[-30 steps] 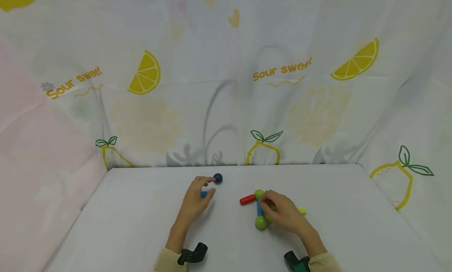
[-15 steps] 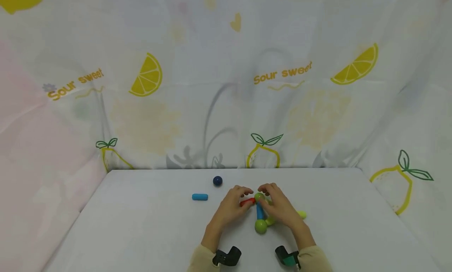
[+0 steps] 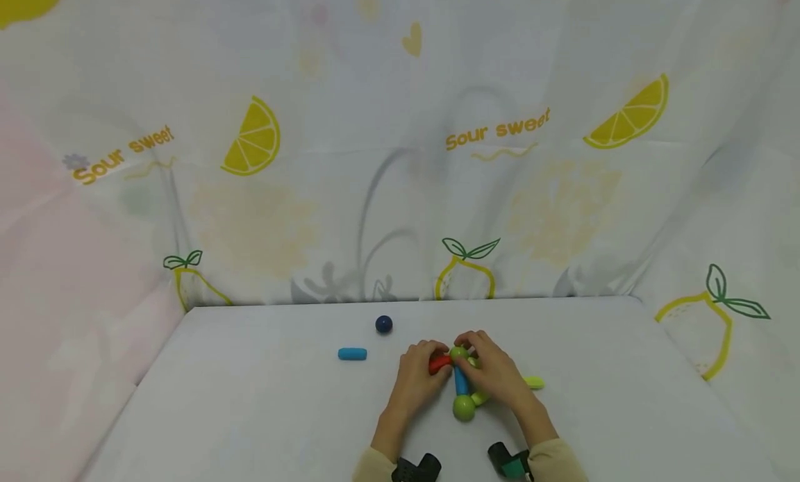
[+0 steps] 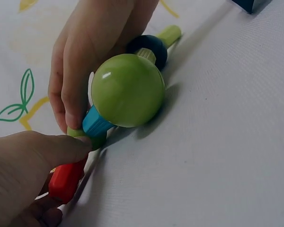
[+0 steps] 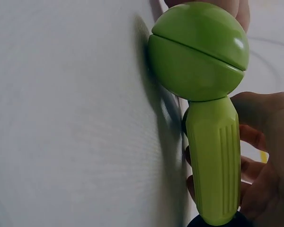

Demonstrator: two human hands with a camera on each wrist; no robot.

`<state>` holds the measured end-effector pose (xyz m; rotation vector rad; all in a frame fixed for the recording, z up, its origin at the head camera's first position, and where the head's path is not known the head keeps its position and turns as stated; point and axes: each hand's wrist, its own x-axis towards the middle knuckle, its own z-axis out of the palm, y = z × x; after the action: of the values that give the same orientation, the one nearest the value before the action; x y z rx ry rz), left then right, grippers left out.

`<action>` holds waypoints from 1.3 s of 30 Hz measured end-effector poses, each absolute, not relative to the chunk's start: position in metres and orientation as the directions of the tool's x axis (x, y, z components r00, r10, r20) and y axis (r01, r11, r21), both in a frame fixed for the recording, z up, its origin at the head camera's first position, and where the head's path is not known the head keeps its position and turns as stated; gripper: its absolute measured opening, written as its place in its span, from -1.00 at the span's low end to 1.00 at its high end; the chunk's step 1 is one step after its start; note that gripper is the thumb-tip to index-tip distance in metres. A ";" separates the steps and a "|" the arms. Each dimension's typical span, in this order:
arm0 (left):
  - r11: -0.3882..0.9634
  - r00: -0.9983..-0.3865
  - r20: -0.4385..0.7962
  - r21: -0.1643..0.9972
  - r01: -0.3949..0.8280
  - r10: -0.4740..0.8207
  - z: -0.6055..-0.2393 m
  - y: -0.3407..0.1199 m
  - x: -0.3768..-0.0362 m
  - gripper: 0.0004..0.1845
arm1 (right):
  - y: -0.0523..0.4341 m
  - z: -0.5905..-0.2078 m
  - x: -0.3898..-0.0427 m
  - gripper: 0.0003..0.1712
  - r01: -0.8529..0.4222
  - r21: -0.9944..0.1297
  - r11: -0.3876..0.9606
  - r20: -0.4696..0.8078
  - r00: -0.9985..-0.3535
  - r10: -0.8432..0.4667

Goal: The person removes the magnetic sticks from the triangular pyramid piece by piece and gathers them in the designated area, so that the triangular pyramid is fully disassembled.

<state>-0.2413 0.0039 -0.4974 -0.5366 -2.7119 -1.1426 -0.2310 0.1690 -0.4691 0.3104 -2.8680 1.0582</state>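
Note:
My left hand point(image 3: 417, 379) grips a red rod point(image 3: 440, 364), its thumb reaching to where the rod meets a green ball point(image 3: 459, 353). That ball is held by my right hand point(image 3: 496, 371), fingers behind and thumb in front. From it a blue rod point(image 3: 461, 381) runs down to a nearer green ball point(image 3: 464, 408). A yellow-green rod point(image 5: 213, 161) joins the nearer ball in the right wrist view. It leads to a dark blue ball point(image 4: 149, 47), mostly hidden by my right hand in the head view, with another yellow-green rod point(image 3: 534, 383) beyond.
A loose blue rod point(image 3: 353, 354) lies on the white table point(image 3: 250, 412) left of the hands. A separate dark blue ball point(image 3: 384, 324) sits near the table's back edge. Behind hangs a lemon-printed cloth point(image 3: 350, 211).
My left hand has moved right from beside the loose blue rod and now grips the red rod. My right hand has shifted onto the far green ball. The red rod has swung slightly.

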 end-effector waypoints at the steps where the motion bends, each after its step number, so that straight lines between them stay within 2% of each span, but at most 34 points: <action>1: 0.647 -0.928 0.267 0.665 0.373 0.260 -0.497 0.005 -0.241 -0.73 | 0.169 -0.469 -0.230 -0.77 -0.216 -0.631 0.745 0.141 -0.976 -0.164; 13: 0.674 -0.936 0.259 0.650 0.351 0.237 -0.499 0.006 -0.237 -0.80 | 0.168 -0.472 -0.229 -0.76 -0.201 -0.624 0.755 0.138 -0.979 -0.147; 25: 0.687 -0.917 0.293 0.608 0.397 0.270 -0.499 0.004 -0.235 -0.81 | 0.169 -0.472 -0.228 -0.75 -0.204 -0.625 0.753 0.137 -0.979 -0.151; 39: 0.676 -0.912 0.281 0.612 0.410 0.299 -0.497 0.002 -0.235 -0.83 | 0.170 -0.473 -0.229 -0.74 -0.208 -0.621 0.755 0.132 -0.978 -0.161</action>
<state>-0.2350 0.0019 -0.4968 -0.5825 -2.7300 -1.0546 -0.2288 0.1699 -0.4727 0.3033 -2.8771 1.0314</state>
